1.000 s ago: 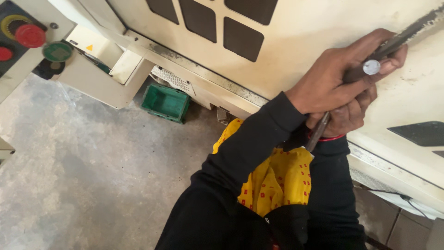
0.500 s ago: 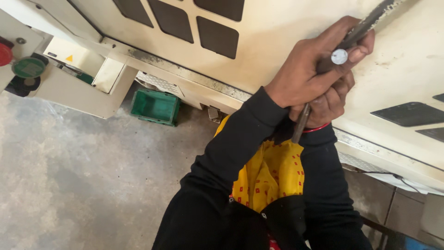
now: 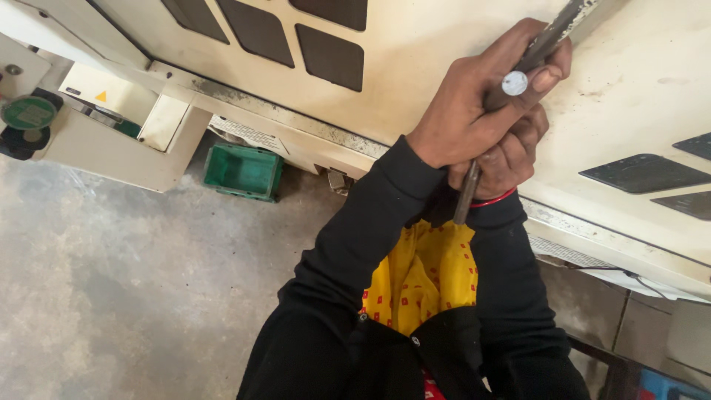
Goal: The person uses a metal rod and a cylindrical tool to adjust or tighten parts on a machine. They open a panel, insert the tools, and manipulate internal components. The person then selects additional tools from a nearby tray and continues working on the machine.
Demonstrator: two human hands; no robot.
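A long dark metal bar (image 3: 518,74) is held in a closed grip by both hands, the left hand (image 3: 474,111) wrapped around it higher up and the right hand (image 3: 511,152) clenched just beneath, against the cream machine panel (image 3: 415,67). Compared with a second ago, the hands are seen higher and closer to the panel, the bar unmoved within them. A green crate (image 3: 243,170) is seen on the concrete floor (image 3: 126,296).

Dull metal rod (image 3: 465,194); matt painted panel (image 3: 415,67); rough concrete floor (image 3: 133,281).
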